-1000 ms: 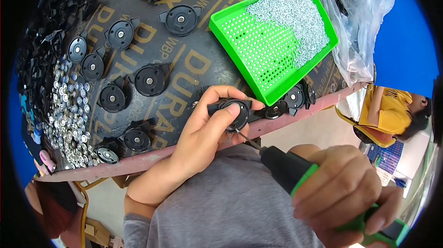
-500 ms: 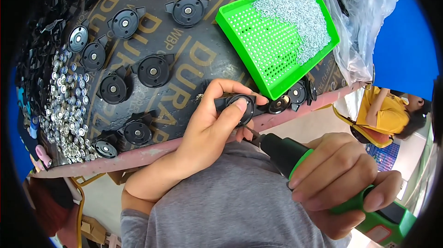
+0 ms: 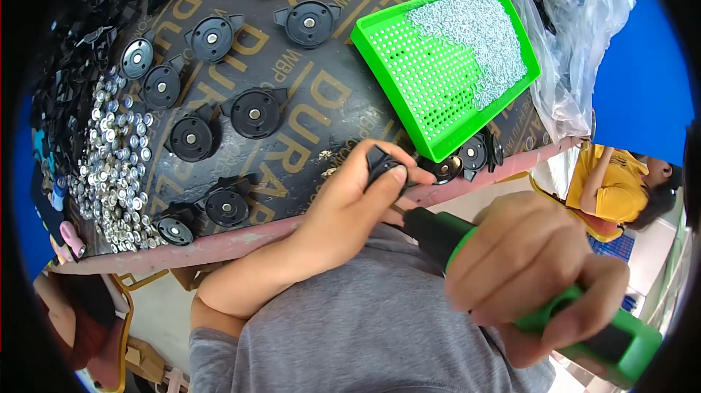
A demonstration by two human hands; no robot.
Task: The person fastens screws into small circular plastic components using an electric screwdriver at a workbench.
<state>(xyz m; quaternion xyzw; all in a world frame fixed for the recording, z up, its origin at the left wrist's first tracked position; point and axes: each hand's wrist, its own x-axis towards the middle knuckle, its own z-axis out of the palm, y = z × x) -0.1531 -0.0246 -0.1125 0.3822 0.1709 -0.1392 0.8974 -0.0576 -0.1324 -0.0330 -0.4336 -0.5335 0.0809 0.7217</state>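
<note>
My left hand [image 3: 342, 199] pinches a small black plastic part [image 3: 380, 162] at the table's near edge, thumb on top; most of the part is hidden by the fingers. In my right hand [image 3: 529, 265] is a green and black power screwdriver [image 3: 431, 236]. Its nose points up and left, close to my left fingers, and its tip is hidden behind them. Beyond the left hand stands a green perforated tray [image 3: 391, 93] with many small silver screws [image 3: 489, 35] heaped at its far right.
Several round black parts with metal centres, such as this black disc [image 3: 254, 113], lie across the dark printed tabletop [image 3: 310, 174]. Small metal pieces [image 3: 120, 174] are piled at left, beside black plastic parts [image 3: 66, 93]. A plastic bag [image 3: 577, 50] and a person in yellow [image 3: 606, 188] are at right.
The part in my left hand has tilted, its round face turned away. The screwdriver's nose has shifted slightly left and my right hand is blurred. The whole view has shifted slightly.
</note>
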